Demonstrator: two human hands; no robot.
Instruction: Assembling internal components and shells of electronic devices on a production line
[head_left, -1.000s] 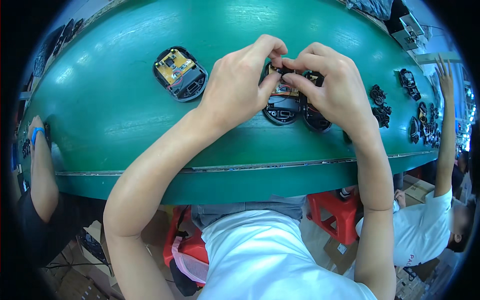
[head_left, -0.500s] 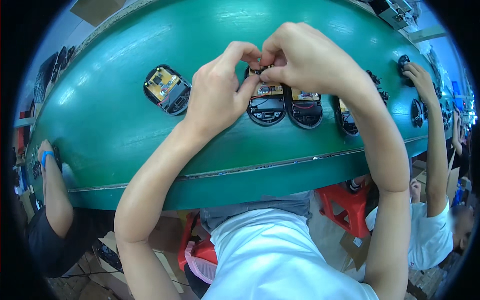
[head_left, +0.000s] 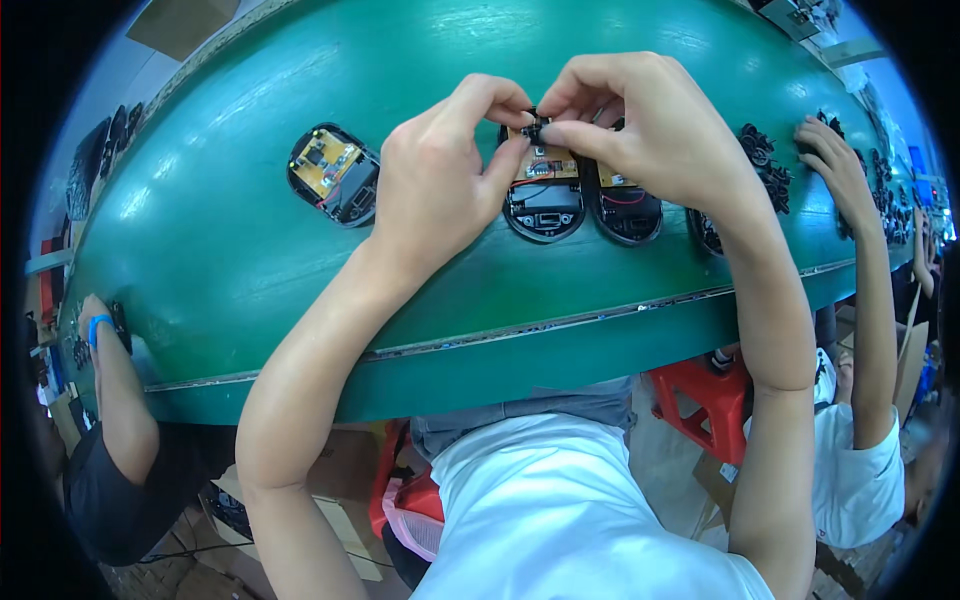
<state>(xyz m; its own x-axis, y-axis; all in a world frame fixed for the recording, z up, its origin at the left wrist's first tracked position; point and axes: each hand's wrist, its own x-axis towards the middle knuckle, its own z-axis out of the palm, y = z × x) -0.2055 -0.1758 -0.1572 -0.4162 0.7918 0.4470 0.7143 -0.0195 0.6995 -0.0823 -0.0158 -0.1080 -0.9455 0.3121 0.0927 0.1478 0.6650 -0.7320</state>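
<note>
An open black oval housing (head_left: 545, 222), like the bottom half of a computer mouse, lies under my hands with a yellow circuit board and thin wires in it. At its far end a small black part (head_left: 534, 131) is pinched between my fingertips. My left hand (head_left: 432, 165) has thumb and index finger closed on its left side. My right hand (head_left: 665, 130) grips it from the right, thumb and index finger together. My fingers partly cover the part, so I cannot tell whether it is seated on the board.
A similar housing (head_left: 630, 216) stands just right, and another (head_left: 704, 232) is partly behind my right forearm. One more housing (head_left: 333, 172) sits apart on the left. Small black parts (head_left: 770, 180) are piled at right on the green table (head_left: 240, 290). Co-workers' arms reach in at both sides.
My right hand has shifted slightly right and its fingers have spread a little, showing more of the small black part. The view has also shifted slightly.
</note>
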